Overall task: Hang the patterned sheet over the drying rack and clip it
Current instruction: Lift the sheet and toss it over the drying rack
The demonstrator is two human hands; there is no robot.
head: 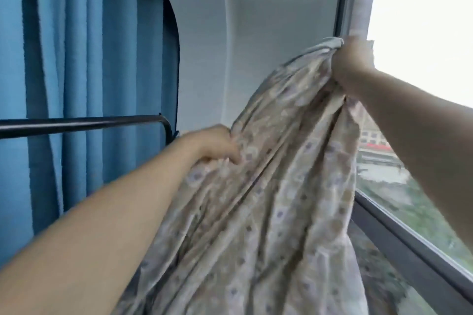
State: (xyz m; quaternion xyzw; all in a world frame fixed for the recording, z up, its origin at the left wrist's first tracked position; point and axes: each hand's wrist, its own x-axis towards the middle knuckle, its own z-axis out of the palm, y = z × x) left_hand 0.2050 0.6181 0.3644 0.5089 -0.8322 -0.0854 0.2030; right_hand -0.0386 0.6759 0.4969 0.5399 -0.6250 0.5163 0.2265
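Both hands grip the patterned sheet (268, 186): the right hand (350, 64) bunches a fistful high up, the left hand (217, 147) pinches folds lower, just right of the drying rack bar (82, 124). The sheet hangs clear of that bar; gathered so tightly, it may land twisted or slide off.

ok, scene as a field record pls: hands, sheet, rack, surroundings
left hand: grips the patterned sheet low, near the rack's end
right hand: raised, clutches a bunched part of the sheet
patterned sheet: gathered in folds, hanging between the hands, not on the rack
drying rack: dark bar at left, bare
curtain: blue, behind the rack
window: at right
clips: none visible
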